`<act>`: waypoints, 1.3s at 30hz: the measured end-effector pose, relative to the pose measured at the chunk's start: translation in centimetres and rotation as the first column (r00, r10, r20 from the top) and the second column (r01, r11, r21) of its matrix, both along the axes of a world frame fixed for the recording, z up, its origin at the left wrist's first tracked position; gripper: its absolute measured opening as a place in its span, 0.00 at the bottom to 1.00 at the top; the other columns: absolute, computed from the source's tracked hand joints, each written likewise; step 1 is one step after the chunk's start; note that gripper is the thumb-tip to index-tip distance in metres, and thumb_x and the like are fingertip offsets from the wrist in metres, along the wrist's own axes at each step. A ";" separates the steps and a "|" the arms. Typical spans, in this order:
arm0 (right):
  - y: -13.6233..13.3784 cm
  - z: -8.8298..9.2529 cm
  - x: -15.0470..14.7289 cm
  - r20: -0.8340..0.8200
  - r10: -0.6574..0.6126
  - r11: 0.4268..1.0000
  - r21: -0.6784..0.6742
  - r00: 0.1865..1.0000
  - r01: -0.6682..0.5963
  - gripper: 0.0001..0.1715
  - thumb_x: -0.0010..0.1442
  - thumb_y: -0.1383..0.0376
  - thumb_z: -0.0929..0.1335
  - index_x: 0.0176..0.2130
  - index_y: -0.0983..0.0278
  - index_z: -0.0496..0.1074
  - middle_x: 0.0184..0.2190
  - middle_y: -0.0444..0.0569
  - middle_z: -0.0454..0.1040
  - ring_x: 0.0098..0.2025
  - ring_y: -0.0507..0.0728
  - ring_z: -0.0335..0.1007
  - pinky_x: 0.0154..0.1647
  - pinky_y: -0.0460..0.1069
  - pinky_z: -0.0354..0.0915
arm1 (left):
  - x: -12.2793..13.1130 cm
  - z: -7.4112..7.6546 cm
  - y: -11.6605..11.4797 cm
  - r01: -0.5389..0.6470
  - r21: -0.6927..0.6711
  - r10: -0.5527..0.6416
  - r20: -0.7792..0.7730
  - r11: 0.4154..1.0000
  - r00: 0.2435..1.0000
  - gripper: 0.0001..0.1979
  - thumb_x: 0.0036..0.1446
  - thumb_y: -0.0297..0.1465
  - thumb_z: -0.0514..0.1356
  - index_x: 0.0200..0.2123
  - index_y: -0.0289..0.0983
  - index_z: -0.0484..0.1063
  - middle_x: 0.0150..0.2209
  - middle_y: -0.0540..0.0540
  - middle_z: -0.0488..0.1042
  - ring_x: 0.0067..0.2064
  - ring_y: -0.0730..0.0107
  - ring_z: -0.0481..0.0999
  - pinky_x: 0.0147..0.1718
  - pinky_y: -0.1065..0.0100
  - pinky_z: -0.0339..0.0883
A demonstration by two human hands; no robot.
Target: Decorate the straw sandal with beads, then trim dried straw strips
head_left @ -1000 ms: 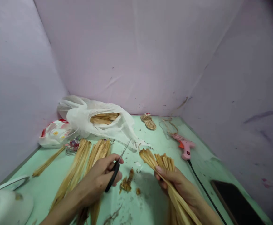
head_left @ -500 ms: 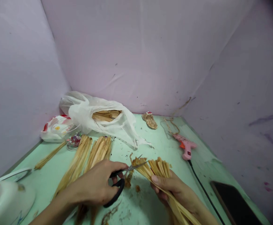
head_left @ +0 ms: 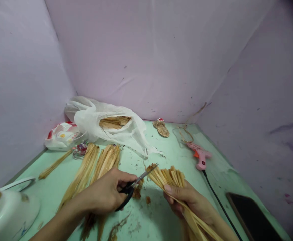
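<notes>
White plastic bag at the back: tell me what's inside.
Tan, dried-looking strips show through the opening of the white plastic bag. Its plastic covers the rest, so whether anything else is inside cannot be seen.

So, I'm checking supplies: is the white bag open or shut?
Open: the white bag gapes, and dried strips show inside.

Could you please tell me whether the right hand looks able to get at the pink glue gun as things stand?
Probably not at once: the right hand is holding the bundle of dried strips, though nothing seems to stand between it and the pink glue gun.
</notes>
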State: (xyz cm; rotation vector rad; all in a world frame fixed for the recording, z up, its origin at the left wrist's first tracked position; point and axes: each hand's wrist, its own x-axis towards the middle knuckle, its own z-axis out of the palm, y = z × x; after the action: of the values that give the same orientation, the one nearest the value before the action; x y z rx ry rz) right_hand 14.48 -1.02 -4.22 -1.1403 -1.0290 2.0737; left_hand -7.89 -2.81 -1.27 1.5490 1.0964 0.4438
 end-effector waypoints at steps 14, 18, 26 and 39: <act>0.0 -0.4 -0.2 -0.025 0.046 0.998 0.048 0.999 -0.045 0.18 0.39 0.57 0.73 0.17 0.66 0.65 0.09 0.37 0.60 0.09 0.42 0.46 0.09 0.41 0.40 | 0.1 -0.5 0.0 -0.001 -0.157 0.005 0.025 0.988 1.000 0.06 0.43 0.26 0.53 0.27 0.36 0.68 0.23 0.54 0.65 0.22 0.77 0.65 0.19 0.76 0.56; -0.1 -0.3 -0.2 0.037 0.051 0.997 0.055 0.998 -0.053 0.18 0.39 0.56 0.73 0.19 0.66 0.66 0.11 0.38 0.62 0.10 0.42 0.47 0.10 0.41 0.42 | 0.0 -0.6 0.1 -0.108 -0.215 0.114 0.018 0.971 0.993 0.13 0.40 0.27 0.57 0.34 0.36 0.70 0.31 0.48 0.73 0.22 0.74 0.71 0.16 0.76 0.57; -1.2 0.4 -0.7 -0.056 0.016 0.999 0.050 0.998 -0.013 0.21 0.39 0.56 0.75 0.30 0.66 0.72 0.14 0.36 0.60 0.16 0.44 0.50 0.16 0.41 0.49 | -4.3 2.0 1.7 -0.644 0.378 0.733 -0.169 0.665 0.659 0.21 0.41 0.34 0.59 0.42 0.35 0.69 0.29 0.48 0.75 0.29 0.67 0.74 0.27 0.70 0.63; -1.5 0.6 -1.4 -0.073 -0.213 0.975 -0.076 0.974 0.208 0.19 0.37 0.63 0.77 0.25 0.64 0.65 0.19 0.36 0.63 0.15 0.42 0.50 0.24 0.46 0.66 | -7.3 -0.7 3.6 -0.338 0.539 0.636 -0.639 0.771 0.433 0.10 0.44 0.29 0.55 0.32 0.39 0.74 0.29 0.46 0.77 0.33 0.62 0.74 0.27 0.70 0.58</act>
State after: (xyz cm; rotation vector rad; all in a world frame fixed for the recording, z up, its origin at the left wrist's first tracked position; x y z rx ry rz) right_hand 13.11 -2.48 -3.66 -1.1366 -0.7692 1.9805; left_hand -15.17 0.75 -1.96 1.7410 2.3649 0.3179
